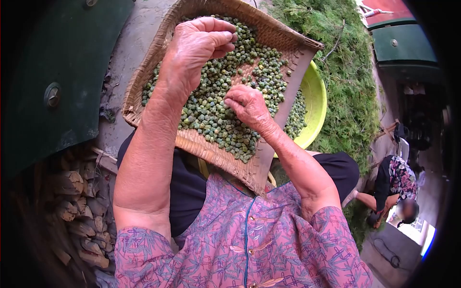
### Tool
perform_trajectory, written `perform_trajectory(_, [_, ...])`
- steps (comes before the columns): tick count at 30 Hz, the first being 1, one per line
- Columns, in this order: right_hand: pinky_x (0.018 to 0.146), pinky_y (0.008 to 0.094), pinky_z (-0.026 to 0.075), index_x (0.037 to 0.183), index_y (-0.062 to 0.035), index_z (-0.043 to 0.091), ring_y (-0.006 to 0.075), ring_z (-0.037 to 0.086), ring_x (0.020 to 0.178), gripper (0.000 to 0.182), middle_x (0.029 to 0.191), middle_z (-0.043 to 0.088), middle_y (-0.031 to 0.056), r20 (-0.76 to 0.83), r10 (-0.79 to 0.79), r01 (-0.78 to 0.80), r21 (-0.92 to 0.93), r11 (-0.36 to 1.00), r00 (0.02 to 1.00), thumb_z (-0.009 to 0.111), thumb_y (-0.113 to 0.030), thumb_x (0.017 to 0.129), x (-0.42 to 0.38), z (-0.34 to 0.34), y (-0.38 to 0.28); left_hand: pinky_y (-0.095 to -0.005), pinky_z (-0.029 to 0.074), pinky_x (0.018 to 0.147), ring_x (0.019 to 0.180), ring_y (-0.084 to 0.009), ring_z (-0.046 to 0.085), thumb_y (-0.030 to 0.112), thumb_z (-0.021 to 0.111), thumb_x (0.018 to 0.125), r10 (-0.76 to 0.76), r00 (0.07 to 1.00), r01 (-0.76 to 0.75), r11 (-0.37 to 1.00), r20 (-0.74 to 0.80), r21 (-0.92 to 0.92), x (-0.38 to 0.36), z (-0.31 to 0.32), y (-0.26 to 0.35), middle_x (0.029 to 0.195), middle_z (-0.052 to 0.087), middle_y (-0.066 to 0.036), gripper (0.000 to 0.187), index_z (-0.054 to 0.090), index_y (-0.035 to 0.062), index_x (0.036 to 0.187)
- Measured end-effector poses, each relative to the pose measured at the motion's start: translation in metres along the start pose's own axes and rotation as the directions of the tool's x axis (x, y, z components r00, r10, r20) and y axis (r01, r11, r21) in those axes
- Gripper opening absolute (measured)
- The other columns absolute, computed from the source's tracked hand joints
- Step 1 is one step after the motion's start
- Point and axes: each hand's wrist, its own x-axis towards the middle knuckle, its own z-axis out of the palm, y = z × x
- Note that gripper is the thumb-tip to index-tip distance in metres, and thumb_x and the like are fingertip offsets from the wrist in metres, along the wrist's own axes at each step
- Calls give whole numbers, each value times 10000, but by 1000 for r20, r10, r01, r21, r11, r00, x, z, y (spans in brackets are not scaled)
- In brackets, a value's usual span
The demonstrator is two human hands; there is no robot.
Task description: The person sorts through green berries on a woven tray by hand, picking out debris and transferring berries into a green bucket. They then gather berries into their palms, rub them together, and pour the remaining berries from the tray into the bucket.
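Observation:
A woven winnowing basket (197, 139) rests tilted over my lap, its flat edge (295, 91) on the right. Spread across it are many small, round green seed cones or berries (211, 117). My left hand (204, 41) hovers over the far part of the basket, thumb and fingers pinched together. Nearer the middle, my right hand (247, 106) is closed just above the green pieces, its fingertips together. Whatever either hand pinches is too small or hidden to make out. A yellow-green basin (314, 108) sits under the basket's right edge and holds more of the same pieces (297, 115).
Cut evergreen branches (345, 72) are heaped along the right. Split firewood (81, 216) is stacked at lower left, below a dark green panel (53, 120). Another person (401, 182) bends down at far right, near a red and green panel (403, 43).

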Motion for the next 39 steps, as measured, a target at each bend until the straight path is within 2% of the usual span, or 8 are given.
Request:
perform_trajectory(4, [783, 414, 463, 1025, -55, 604, 328, 568, 879, 260, 906, 575, 151, -273, -2, -25, -97, 995, 962, 606, -55, 765, 24, 16, 25, -268, 535, 735, 767, -128, 651, 83, 616, 857, 7, 1000, -7, 1000, 14, -4, 1, -1, 0, 881, 678, -65, 150, 651, 29, 993])
perform_trajectory(8, [830, 386, 466, 1103, -47, 572, 327, 573, 938, 342, 990, 585, 158, -265, 16, -72, -202, 977, 964, 585, -3, 764, 36, 24, 31, -266, 533, 737, 766, -124, 652, 88, 617, 858, 20, 1000, -20, 1000, 8, 4, 2, -2, -2, 885, 680, -62, 150, 656, 36, 993])
perform_trajectory(14, [841, 417, 445, 1114, -75, 557, 345, 536, 952, 400, 988, 538, 155, -36, 60, -65, -151, 986, 998, 534, 37, 731, 24, 26, 17, -266, 532, 741, 765, -119, 653, 90, 615, 858, 19, 1000, -19, 1000, 18, -11, 2, -4, -1, 890, 682, -57, 152, 657, 41, 996])
perform_trajectory(20, [819, 415, 427, 991, -79, 637, 316, 521, 928, 355, 959, 558, 116, 14, -153, 153, -165, 974, 988, 530, 60, 682, -13, 27, -13, -263, 530, 738, 769, -114, 652, 93, 612, 861, 17, 1000, -17, 1000, 5, -7, 0, -3, 0, 890, 683, -54, 149, 658, 43, 993])
perform_trajectory(22, [865, 391, 434, 983, -63, 650, 319, 533, 981, 349, 1006, 580, 126, 183, -113, 135, -112, 985, 977, 537, 69, 681, -20, 18, -25, -263, 531, 738, 769, -114, 652, 93, 612, 860, 17, 1000, -17, 1000, 5, -4, -1, -2, 2, 890, 683, -55, 149, 658, 42, 992])
perform_trajectory(26, [788, 357, 487, 975, -36, 644, 301, 604, 871, 282, 913, 603, 127, 93, -69, 61, 89, 994, 993, 528, 55, 734, -16, 9, -14, -265, 532, 738, 765, -116, 654, 95, 616, 859, 29, 1000, -28, 1000, 12, -12, 0, -3, 0, 889, 683, -57, 148, 657, 41, 991])
perform_trajectory(31, [753, 346, 486, 917, -22, 651, 283, 617, 828, 161, 840, 628, 137, -247, 41, -49, -26, 998, 968, 585, 2, 772, 10, 11, 14, -266, 535, 739, 765, -117, 654, 94, 619, 857, 29, 999, -29, 999, 13, -20, 1, -4, -1, 886, 683, -56, 146, 656, 42, 988])
perform_trajectory(39, [787, 411, 445, 904, -73, 633, 320, 546, 872, 220, 860, 554, 133, -283, 92, -134, -132, 982, 955, 685, -62, 691, 19, 30, 15, -263, 539, 742, 772, -120, 657, 94, 622, 856, 38, 999, -38, 999, 16, -24, 2, -6, 0, 884, 682, -56, 138, 655, 39, 978])
